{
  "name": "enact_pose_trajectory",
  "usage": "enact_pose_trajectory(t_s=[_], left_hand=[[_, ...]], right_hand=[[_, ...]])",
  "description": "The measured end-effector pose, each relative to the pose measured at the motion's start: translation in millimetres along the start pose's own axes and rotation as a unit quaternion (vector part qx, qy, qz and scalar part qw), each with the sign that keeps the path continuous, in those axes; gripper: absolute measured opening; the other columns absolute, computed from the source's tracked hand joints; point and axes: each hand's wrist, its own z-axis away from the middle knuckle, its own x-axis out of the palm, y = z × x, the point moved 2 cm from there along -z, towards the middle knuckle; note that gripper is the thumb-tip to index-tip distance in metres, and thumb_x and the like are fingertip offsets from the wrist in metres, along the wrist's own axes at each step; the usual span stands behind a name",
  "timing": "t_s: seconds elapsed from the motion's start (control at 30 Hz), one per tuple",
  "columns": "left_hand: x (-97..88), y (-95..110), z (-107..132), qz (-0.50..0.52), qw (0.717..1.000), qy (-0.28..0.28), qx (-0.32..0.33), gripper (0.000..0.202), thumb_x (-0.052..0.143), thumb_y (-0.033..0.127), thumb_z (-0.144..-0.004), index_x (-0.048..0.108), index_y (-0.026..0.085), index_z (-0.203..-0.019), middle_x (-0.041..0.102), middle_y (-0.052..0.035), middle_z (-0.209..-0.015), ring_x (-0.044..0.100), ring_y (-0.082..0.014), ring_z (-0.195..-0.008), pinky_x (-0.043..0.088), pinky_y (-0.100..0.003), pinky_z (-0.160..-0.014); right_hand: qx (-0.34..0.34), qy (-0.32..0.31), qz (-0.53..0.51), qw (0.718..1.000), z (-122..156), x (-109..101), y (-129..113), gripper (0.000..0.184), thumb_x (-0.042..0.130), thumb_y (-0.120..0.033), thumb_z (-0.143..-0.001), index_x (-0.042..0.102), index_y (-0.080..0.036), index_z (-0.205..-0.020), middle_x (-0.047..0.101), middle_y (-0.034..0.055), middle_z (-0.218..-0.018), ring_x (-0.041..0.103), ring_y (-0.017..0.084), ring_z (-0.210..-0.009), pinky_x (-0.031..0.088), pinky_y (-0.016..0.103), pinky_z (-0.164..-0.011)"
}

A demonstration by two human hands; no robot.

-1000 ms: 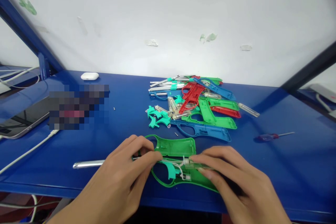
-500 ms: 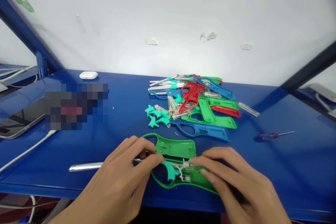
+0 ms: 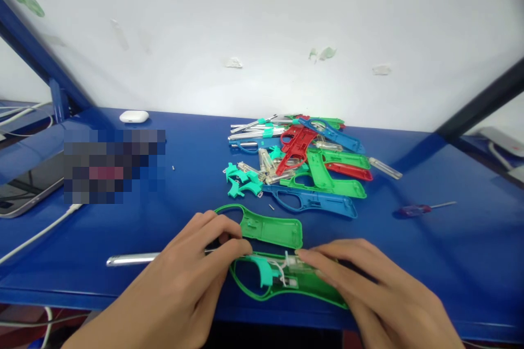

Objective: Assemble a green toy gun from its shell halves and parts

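Observation:
A green lighter half-shell lies open side up at the table's front edge. In it sit a teal trigger, a thin white tube and a clear fuel tank. A silver metal barrel sticks out to the left. My left hand is closed round the barrel where it meets the shell; its fingertips partly hide that joint. The fingers of my right hand are closed at the tank and the shell's grip end, covering part of both. Just behind lies a second green half-shell.
Behind are red, blue and green shells, teal triggers, clear tanks and metal barrels in a pile. A screwdriver lies right. A phone, a blurred-out item and a white case are left.
The right fingers have slid slightly back along the tank, so more of the tank and shell shows. The left hand keeps its grip. The view has shifted a little.

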Motion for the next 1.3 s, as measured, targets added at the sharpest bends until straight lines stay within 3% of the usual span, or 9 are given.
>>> enact_pose_trajectory(t_s=[0.13, 0.33, 0.53, 0.77, 1.03, 1.3], left_hand=[[-0.5, 0, 3, -0.007, 1.0, -0.009, 0.01, 0.061, 0.037, -0.011, -0.097, 0.052, 0.025, -0.143, 0.055, -0.002, -0.132, 0.049, -0.014, -0.126, 0.02, -0.034, -0.124], [-1.9, 2, -1, -0.012, 0.999, 0.017, 0.032, 0.054, 0.041, -0.011, -0.098, 0.057, 0.025, -0.135, 0.057, -0.0019, -0.126, 0.05, -0.0158, -0.118, 0.026, -0.035, -0.118], [-1.1, 2, -3, -0.016, 0.999, 0.027, 0.041, 0.052, 0.042, -0.012, -0.097, 0.057, 0.023, -0.133, 0.058, -0.0028, -0.125, 0.05, -0.0167, -0.117, 0.028, -0.035, -0.116], [-2.8, 2, -3, -0.01, 0.999, 0.017, 0.041, 0.052, 0.042, -0.01, -0.099, 0.059, 0.025, -0.133, 0.061, -0.0026, -0.123, 0.053, -0.0162, -0.115, 0.034, -0.035, -0.112], [-2.2, 2, -5, -0.007, 0.999, 0.009, 0.041, 0.051, 0.041, -0.011, -0.099, 0.06, 0.024, -0.133, 0.059, -0.0033, -0.123, 0.05, -0.0161, -0.116, 0.033, -0.034, -0.112], [-1.5, 3, -5, -0.011, 0.999, -0.003, 0.045, 0.052, 0.041, -0.011, -0.1, 0.057, 0.022, -0.136, 0.056, -0.0035, -0.126, 0.049, -0.0152, -0.117, 0.031, -0.033, -0.113]], right_hand=[[-0.003, 0.0, -0.001, 1.0, 2, -2, 0, 0.041, 0.046, -0.016, -0.101, 0.076, -0.031, -0.124, 0.08, 0.0005, -0.102, 0.08, 0.011, -0.086, 0.065, 0.017, -0.073], [0.022, 0.024, 0.001, 0.999, 14, 8, 0, 0.041, 0.047, -0.018, -0.101, 0.076, -0.037, -0.122, 0.08, -0.0005, -0.103, 0.079, 0.013, -0.081, 0.063, 0.019, -0.064], [0.022, 0.032, 0.027, 0.999, 23, 18, 1, 0.063, 0.043, -0.007, -0.082, 0.072, -0.036, -0.129, 0.08, -0.0005, -0.106, 0.08, 0.016, -0.086, 0.062, 0.023, -0.062], [0.01, 0.02, 0.037, 0.999, 14, 5, -2, 0.07, 0.041, 0.0, -0.073, 0.076, -0.033, -0.124, 0.082, -0.0008, -0.104, 0.082, 0.016, -0.085, 0.065, 0.021, -0.063], [-0.004, 0.005, 0.019, 1.0, 4, -7, -3, 0.058, 0.045, -0.005, -0.078, 0.079, -0.032, -0.118, 0.083, -0.0029, -0.102, 0.082, 0.013, -0.08, 0.065, 0.016, -0.066], [0.014, -0.031, 0.007, 0.999, 15, -3, 2, 0.062, 0.044, -0.002, -0.086, 0.074, -0.036, -0.128, 0.081, -0.0011, -0.113, 0.081, 0.014, -0.092, 0.065, 0.019, -0.073]])
